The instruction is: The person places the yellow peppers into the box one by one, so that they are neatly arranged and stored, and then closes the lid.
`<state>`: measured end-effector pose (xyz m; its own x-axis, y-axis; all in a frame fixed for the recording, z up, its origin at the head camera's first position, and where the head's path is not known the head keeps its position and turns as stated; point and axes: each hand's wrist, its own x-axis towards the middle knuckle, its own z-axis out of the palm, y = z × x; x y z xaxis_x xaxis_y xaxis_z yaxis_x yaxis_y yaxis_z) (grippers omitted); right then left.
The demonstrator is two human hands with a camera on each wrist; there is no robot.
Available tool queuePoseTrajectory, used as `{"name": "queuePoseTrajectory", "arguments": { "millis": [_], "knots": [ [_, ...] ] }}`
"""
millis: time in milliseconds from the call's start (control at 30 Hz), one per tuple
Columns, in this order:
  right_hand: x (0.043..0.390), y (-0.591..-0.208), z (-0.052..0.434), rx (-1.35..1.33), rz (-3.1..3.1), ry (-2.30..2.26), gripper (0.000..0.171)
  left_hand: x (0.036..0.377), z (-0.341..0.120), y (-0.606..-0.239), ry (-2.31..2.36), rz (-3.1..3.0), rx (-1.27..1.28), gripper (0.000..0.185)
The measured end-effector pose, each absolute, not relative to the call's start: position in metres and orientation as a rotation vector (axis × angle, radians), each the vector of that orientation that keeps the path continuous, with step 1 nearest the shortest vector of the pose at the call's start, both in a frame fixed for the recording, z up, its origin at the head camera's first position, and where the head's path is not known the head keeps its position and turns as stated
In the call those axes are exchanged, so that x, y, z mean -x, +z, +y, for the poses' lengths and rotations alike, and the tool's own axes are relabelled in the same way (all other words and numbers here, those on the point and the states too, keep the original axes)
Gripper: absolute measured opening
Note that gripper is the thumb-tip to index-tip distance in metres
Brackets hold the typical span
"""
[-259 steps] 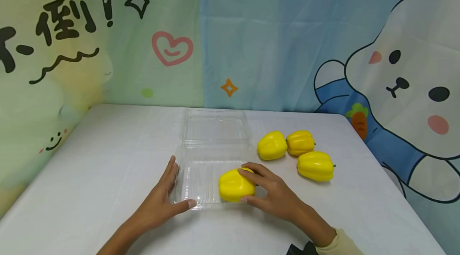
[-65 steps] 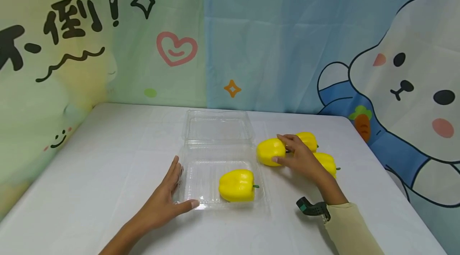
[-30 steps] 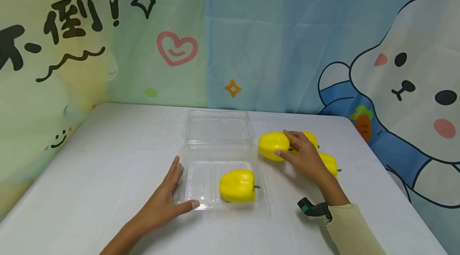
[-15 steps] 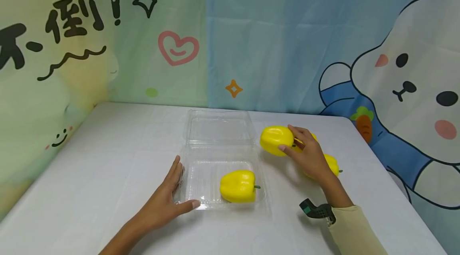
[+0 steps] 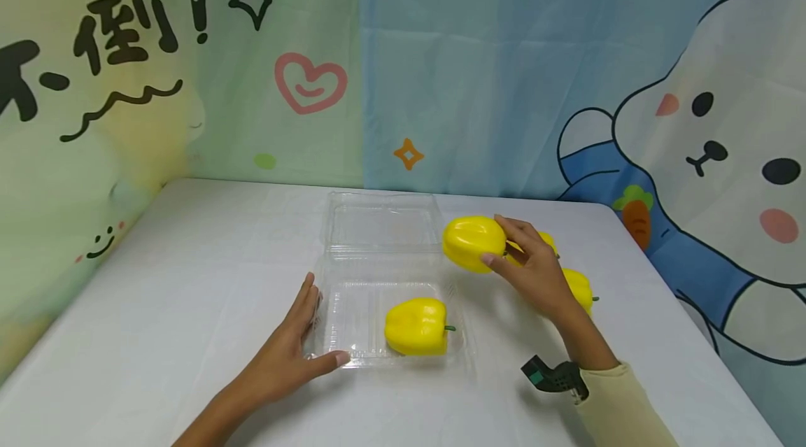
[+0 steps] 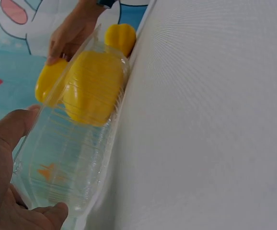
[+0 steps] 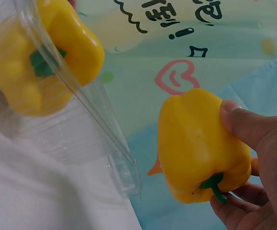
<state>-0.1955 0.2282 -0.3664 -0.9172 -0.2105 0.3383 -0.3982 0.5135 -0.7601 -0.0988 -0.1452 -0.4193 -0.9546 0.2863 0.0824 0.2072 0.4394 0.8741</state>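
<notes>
My right hand [image 5: 535, 268] grips a yellow bell pepper [image 5: 474, 243] between thumb and fingers, raised above the table just right of a clear plastic clamshell box [image 5: 352, 324]. In the right wrist view the held pepper's green stem [image 7: 217, 189] points down toward the fingers. A second bell pepper [image 5: 415, 326] lies in the right half of the box's base, stem to the right. My left hand [image 5: 283, 352] rests against the box's front left corner, fingers straight along its left side and thumb at the front edge.
Two more yellow bell peppers lie on the white table [image 5: 189, 279] to the right: a rear bell pepper [image 5: 546, 240] and a front bell pepper [image 5: 578, 287], both partly behind my right hand. The box's lid [image 5: 384, 220] lies opened out toward the back. A printed curtain [image 5: 478, 69] hangs behind.
My right hand has picked up the left one of the loose peppers, raised it, and in the last half second moved it slightly left toward the box. My left hand stays in place.
</notes>
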Motion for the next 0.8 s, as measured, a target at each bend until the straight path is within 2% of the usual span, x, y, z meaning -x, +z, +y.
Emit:
{"name": "queuePoseTrajectory", "arguments": {
  "millis": [800],
  "knots": [
    [0.183, -0.373, 0.188, -0.654, -2.508, 1.471, 0.066, 0.098, -0.146, -0.421, 1.54, 2.625, -0.442, 0.118]
  ]
}}
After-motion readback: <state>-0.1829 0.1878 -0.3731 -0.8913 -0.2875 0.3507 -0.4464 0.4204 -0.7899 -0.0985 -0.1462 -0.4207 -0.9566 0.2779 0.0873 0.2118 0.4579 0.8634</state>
